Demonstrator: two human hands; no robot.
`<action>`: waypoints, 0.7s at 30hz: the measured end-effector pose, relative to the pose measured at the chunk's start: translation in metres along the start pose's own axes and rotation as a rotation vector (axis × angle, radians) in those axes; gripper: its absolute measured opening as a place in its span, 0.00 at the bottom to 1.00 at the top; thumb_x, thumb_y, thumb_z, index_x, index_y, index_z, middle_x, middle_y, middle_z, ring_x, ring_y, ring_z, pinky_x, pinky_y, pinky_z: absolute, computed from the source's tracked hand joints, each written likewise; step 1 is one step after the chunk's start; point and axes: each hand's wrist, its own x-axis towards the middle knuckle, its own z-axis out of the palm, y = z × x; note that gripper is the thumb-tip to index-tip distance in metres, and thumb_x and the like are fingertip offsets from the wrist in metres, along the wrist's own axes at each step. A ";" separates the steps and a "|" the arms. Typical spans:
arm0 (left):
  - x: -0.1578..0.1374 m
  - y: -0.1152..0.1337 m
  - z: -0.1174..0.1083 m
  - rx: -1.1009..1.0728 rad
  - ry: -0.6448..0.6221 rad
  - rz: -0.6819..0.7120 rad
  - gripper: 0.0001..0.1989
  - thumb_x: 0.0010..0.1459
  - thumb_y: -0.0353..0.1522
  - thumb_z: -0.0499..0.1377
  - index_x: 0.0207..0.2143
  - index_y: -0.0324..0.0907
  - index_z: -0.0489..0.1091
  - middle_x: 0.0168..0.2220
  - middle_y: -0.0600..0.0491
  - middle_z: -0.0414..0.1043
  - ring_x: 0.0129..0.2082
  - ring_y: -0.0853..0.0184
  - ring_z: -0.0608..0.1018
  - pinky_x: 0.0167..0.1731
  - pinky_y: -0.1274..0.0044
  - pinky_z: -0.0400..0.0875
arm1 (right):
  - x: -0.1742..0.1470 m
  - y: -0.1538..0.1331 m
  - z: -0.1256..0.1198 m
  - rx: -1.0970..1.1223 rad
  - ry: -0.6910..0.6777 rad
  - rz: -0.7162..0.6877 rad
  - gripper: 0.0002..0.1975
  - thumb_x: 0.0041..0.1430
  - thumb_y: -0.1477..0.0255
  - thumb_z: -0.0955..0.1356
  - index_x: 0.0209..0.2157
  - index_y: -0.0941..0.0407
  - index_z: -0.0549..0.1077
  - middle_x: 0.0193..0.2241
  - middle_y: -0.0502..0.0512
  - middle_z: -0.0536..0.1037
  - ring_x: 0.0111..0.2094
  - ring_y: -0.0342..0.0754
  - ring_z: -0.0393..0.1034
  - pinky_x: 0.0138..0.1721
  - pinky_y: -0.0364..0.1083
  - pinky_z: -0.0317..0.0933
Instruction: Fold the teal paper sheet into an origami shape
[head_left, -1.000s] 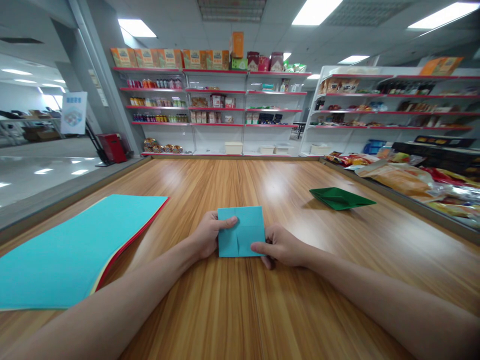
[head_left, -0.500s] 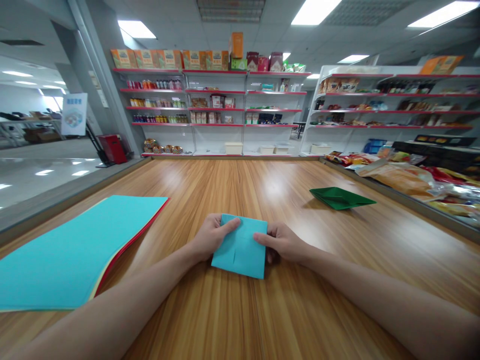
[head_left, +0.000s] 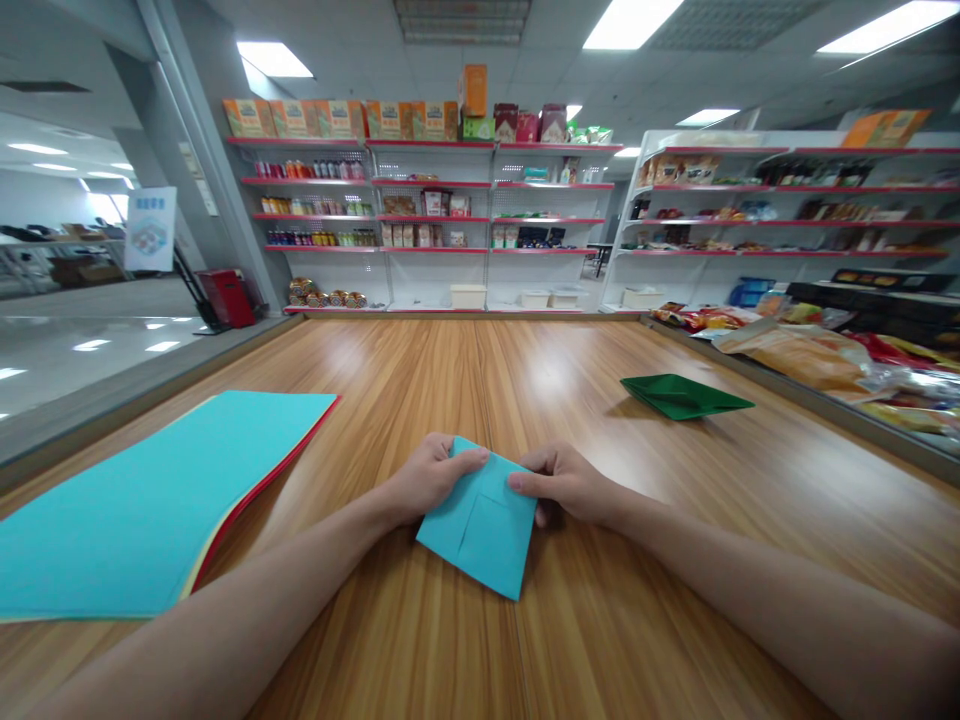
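A small folded sheet of light-blue paper (head_left: 484,530) is held between both hands above the wooden table (head_left: 420,650). My left hand (head_left: 431,478) pinches its upper left corner, thumb on top and fingers hidden behind. At the upper right edge my right hand (head_left: 566,483) grips it the same way, its fingers partly showing past the edge. The paper is tilted, its lower corner toward me, and fold lines run across its face. To the right lies a folded dark green paper piece (head_left: 682,397), touched by neither hand.
On the left lies a stack of coloured paper sheets (head_left: 165,500), blue on top, with cream and red edges beneath. Packaged snacks (head_left: 810,360) sit beyond the table's right edge. Stocked shelves (head_left: 431,215) stand behind, and a red box (head_left: 229,297) is on the floor at left.
The blue paper has turned clockwise and tipped, with its lower edge now nearer me. Both hands keep their grip and have shifted slightly. The green piece and the stack stay put.
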 end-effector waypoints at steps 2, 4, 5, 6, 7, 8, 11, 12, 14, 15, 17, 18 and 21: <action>0.001 -0.001 0.000 0.033 0.012 0.014 0.20 0.51 0.43 0.60 0.19 0.37 0.63 0.17 0.57 0.62 0.15 0.76 0.63 0.16 0.82 0.59 | -0.001 -0.002 0.002 -0.059 0.032 0.007 0.23 0.54 0.55 0.66 0.20 0.61 0.69 0.13 0.50 0.70 0.13 0.38 0.60 0.14 0.37 0.51; 0.002 -0.001 0.000 0.067 0.024 0.024 0.20 0.52 0.43 0.59 0.18 0.37 0.61 0.16 0.58 0.60 0.14 0.76 0.62 0.15 0.83 0.56 | -0.002 -0.003 0.005 -0.120 0.081 0.013 0.23 0.55 0.55 0.66 0.19 0.61 0.68 0.13 0.50 0.69 0.12 0.38 0.59 0.13 0.37 0.51; 0.002 0.000 -0.001 0.081 0.028 0.027 0.20 0.52 0.43 0.59 0.18 0.38 0.61 0.16 0.58 0.59 0.14 0.77 0.61 0.15 0.83 0.56 | -0.002 -0.004 0.006 -0.148 0.108 0.011 0.23 0.56 0.56 0.66 0.19 0.60 0.67 0.13 0.50 0.69 0.13 0.38 0.60 0.13 0.37 0.51; 0.002 0.000 -0.001 0.091 0.032 0.030 0.20 0.52 0.43 0.59 0.18 0.38 0.60 0.16 0.59 0.58 0.14 0.77 0.60 0.14 0.83 0.55 | -0.003 -0.003 0.007 -0.173 0.131 0.005 0.23 0.56 0.56 0.65 0.19 0.60 0.66 0.13 0.51 0.69 0.13 0.38 0.60 0.14 0.37 0.51; 0.002 0.000 -0.001 0.094 0.033 0.030 0.20 0.52 0.43 0.59 0.18 0.38 0.60 0.16 0.59 0.57 0.14 0.77 0.60 0.14 0.83 0.54 | -0.003 -0.003 0.008 -0.189 0.146 -0.002 0.23 0.56 0.56 0.65 0.18 0.60 0.66 0.13 0.51 0.69 0.13 0.39 0.61 0.14 0.37 0.51; 0.002 0.001 -0.001 0.090 0.032 0.029 0.20 0.52 0.43 0.59 0.18 0.38 0.60 0.16 0.59 0.57 0.14 0.77 0.60 0.14 0.83 0.54 | -0.002 -0.002 0.008 -0.193 0.146 -0.006 0.23 0.56 0.55 0.65 0.18 0.60 0.65 0.13 0.51 0.69 0.13 0.39 0.61 0.14 0.38 0.51; 0.001 0.002 -0.001 0.070 0.020 0.018 0.20 0.51 0.44 0.60 0.19 0.37 0.62 0.17 0.57 0.61 0.15 0.76 0.63 0.16 0.82 0.57 | 0.000 0.003 0.007 -0.166 0.127 -0.021 0.23 0.55 0.54 0.65 0.19 0.59 0.64 0.14 0.49 0.67 0.15 0.40 0.62 0.15 0.38 0.53; 0.001 0.002 -0.001 0.070 0.014 0.012 0.20 0.51 0.44 0.60 0.20 0.37 0.63 0.18 0.57 0.62 0.16 0.76 0.63 0.16 0.82 0.57 | 0.001 0.004 0.007 -0.168 0.132 -0.038 0.23 0.55 0.54 0.65 0.20 0.59 0.64 0.15 0.49 0.67 0.16 0.40 0.62 0.15 0.38 0.53; 0.001 0.002 -0.001 0.088 -0.001 0.002 0.20 0.51 0.45 0.60 0.21 0.36 0.65 0.18 0.57 0.62 0.16 0.76 0.63 0.16 0.82 0.57 | 0.001 0.004 0.006 -0.192 0.152 -0.069 0.23 0.55 0.54 0.65 0.20 0.59 0.63 0.15 0.48 0.65 0.17 0.39 0.62 0.16 0.38 0.53; 0.001 0.002 -0.002 0.102 -0.008 0.000 0.20 0.52 0.45 0.60 0.21 0.36 0.66 0.18 0.57 0.63 0.16 0.76 0.64 0.17 0.82 0.57 | 0.001 0.003 0.007 -0.194 0.155 -0.064 0.23 0.55 0.54 0.65 0.20 0.59 0.63 0.16 0.48 0.65 0.17 0.39 0.62 0.16 0.38 0.53; 0.001 0.001 -0.003 0.130 -0.019 0.004 0.20 0.52 0.45 0.60 0.23 0.35 0.68 0.18 0.56 0.64 0.16 0.75 0.64 0.17 0.81 0.57 | 0.000 0.000 0.008 -0.163 0.140 -0.006 0.22 0.55 0.54 0.65 0.23 0.59 0.64 0.15 0.48 0.66 0.16 0.40 0.63 0.15 0.38 0.54; 0.002 0.000 -0.003 0.143 -0.020 0.010 0.20 0.52 0.45 0.60 0.23 0.35 0.68 0.19 0.56 0.64 0.17 0.75 0.64 0.17 0.81 0.57 | -0.001 -0.002 0.009 -0.143 0.135 0.027 0.21 0.55 0.54 0.65 0.24 0.59 0.65 0.15 0.48 0.66 0.15 0.40 0.63 0.15 0.38 0.55; 0.002 -0.001 -0.003 0.171 -0.015 0.028 0.20 0.52 0.45 0.60 0.24 0.34 0.70 0.19 0.55 0.65 0.17 0.75 0.65 0.17 0.81 0.57 | -0.003 -0.006 0.013 -0.163 0.158 0.049 0.20 0.55 0.55 0.65 0.23 0.58 0.64 0.14 0.48 0.66 0.15 0.41 0.64 0.14 0.38 0.55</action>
